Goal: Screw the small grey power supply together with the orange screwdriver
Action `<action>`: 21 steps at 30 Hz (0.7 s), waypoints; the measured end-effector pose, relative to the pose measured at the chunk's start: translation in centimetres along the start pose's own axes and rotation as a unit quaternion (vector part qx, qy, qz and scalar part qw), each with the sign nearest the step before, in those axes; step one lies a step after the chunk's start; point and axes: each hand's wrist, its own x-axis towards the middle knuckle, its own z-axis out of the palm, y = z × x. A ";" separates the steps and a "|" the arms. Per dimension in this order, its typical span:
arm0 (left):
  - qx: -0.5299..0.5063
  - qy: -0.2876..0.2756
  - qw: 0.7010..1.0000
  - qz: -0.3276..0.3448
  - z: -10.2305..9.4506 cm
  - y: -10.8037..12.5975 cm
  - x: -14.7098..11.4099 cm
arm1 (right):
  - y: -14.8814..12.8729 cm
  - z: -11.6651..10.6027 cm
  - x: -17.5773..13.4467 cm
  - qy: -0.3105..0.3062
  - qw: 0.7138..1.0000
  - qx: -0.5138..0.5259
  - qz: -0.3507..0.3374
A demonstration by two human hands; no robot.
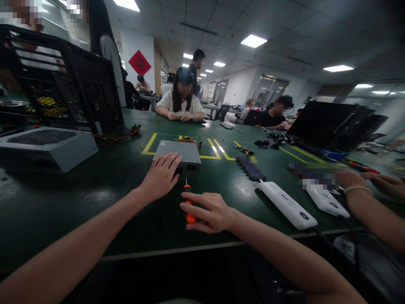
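Clock read from the middle power supply, twelve pointing across one green table. At nine o'clock, one grey power supply box, vented side up; at ten, one open black computer case, with one bundle of coloured wires near its foot.

Next, one left hand, largely open, fingers nearly straight, lying over the near-left corner at about seven o'clock, touching rather than closed round. Beneath it, flat on the table, one middle power supply, second grey box of two, with one more wire bundle just beyond. At twelve, one seated person, well apart.

At six o'clock, one orange-and-black screwdriver, shaft toward the front face; contact at the tip too small to tell. At five, one right hand, half curled, fingers spread across the handle, with hold of it.

Farther right, around three o'clock, one tangle of dark cables; nearer four, two white devices, side by side; between two and three, one large black panel; at three, two hands of a co-worker.
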 end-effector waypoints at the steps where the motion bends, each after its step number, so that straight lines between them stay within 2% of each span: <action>1: 0.000 -0.001 1.000 0.000 0.0 0.0 0.0 | 0.0 0.1 0.0 0.009 1.000 0.009 0.001; 5: 0.000 -0.003 1.000 -0.001 -0.1 0.1 0.1 | 0.0 0.6 -0.1 0.030 0.998 0.048 0.019; 11: -0.008 0.003 1.000 -0.016 -0.1 0.5 0.0 | -0.2 0.2 0.4 -0.015 1.000 -0.003 -0.012; 15: -0.008 0.004 1.000 -0.019 -0.1 0.6 0.0 | -0.2 0.4 0.4 0.018 1.000 -0.009 -0.017; 21: 0.013 0.003 1.000 -0.021 0.0 0.7 0.0 | 0.0 1.0 -0.4 0.064 0.996 0.048 0.026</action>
